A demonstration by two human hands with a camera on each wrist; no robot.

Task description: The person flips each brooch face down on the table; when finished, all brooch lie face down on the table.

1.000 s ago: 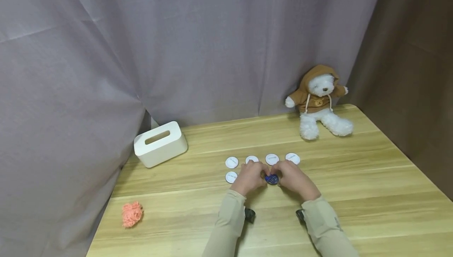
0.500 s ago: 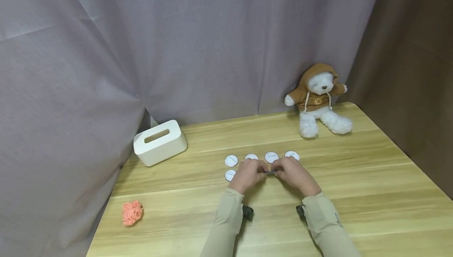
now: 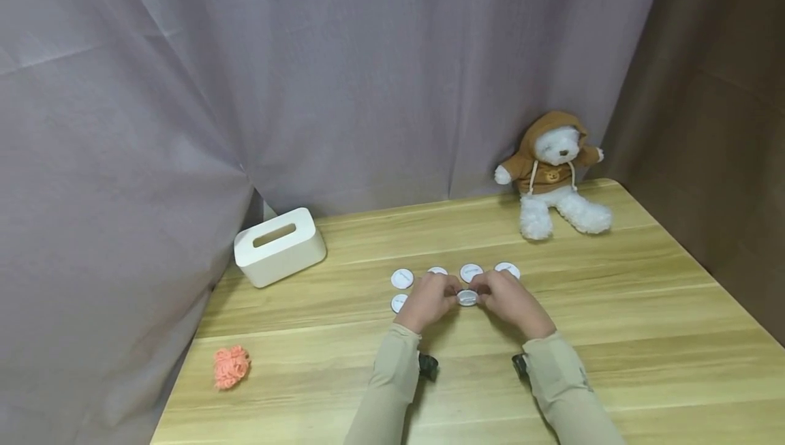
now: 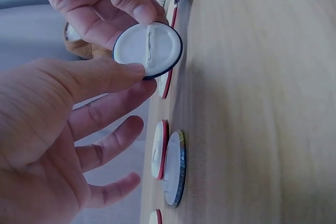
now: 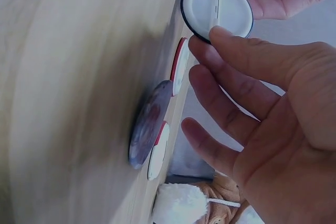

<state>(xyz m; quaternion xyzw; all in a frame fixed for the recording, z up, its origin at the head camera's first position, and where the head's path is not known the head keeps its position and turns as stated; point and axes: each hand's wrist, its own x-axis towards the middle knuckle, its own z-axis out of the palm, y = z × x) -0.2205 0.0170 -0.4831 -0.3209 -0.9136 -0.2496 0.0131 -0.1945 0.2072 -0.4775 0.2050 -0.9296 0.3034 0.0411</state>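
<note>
My left hand (image 3: 429,300) and right hand (image 3: 512,303) hold one round pin badge (image 3: 467,298) between them, each pinching an edge with thumb and fingertips. Its white back faces up toward me; the safety-pin bar shows across the back of the badge (image 4: 132,45) in the left wrist view. The other fingers of each hand spread loosely below. Held above the tabletop, the badge is tilted. In the right wrist view a dark, glossy badge (image 5: 149,124) lies under my right hand, which hides it in the head view.
Several white-backed badges lie beyond my hands, including a far-left badge (image 3: 401,278) and a far-right badge (image 3: 507,269). Another badge (image 3: 398,303) sits left of my left hand. A tissue box (image 3: 279,247), a coral yarn bundle (image 3: 231,366) and a teddy bear (image 3: 555,176) stand farther off.
The badge in my hands has turned over: its blue printed face showed first, then its edge, and now its white back. Both hands have stayed nearly in place.
</note>
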